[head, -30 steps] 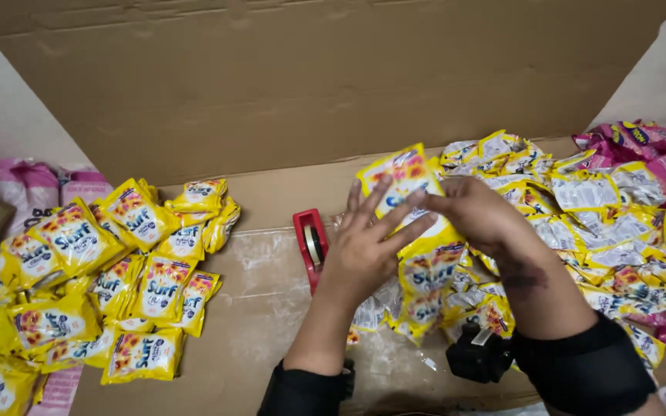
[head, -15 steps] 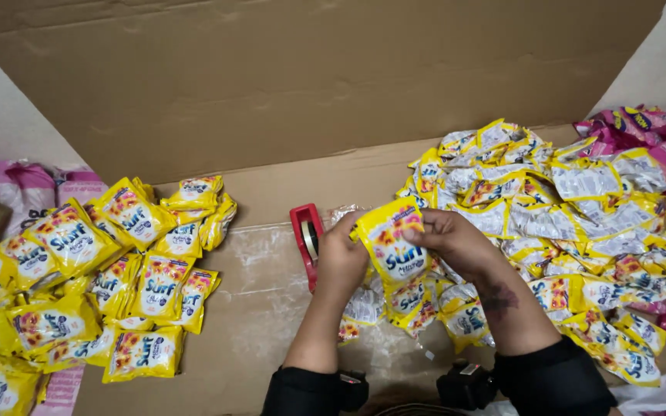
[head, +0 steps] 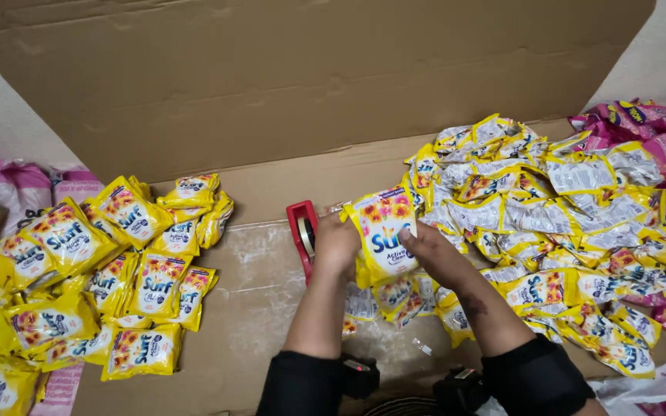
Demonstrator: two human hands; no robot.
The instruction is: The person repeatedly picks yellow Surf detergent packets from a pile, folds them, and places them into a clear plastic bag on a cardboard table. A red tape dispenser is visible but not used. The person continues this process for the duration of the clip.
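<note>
Here both hands, left (head: 338,245) and right (head: 430,248), grip one yellow sachet stack (head: 385,231)

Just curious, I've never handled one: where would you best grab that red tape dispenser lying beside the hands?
Probably by the red tape dispenser's long red body, coming from above and the left. It lies narrow on the cardboard floor, and the left hand crowds its right side.

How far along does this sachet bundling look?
Done: a pile of yellow bundles lies on the cardboard's left side. In hand: both the left hand and right hand hold one yellow sachet stack, beside a red tape dispenser. Left: a big heap of loose sachets at right, seemingly more than half.
</note>
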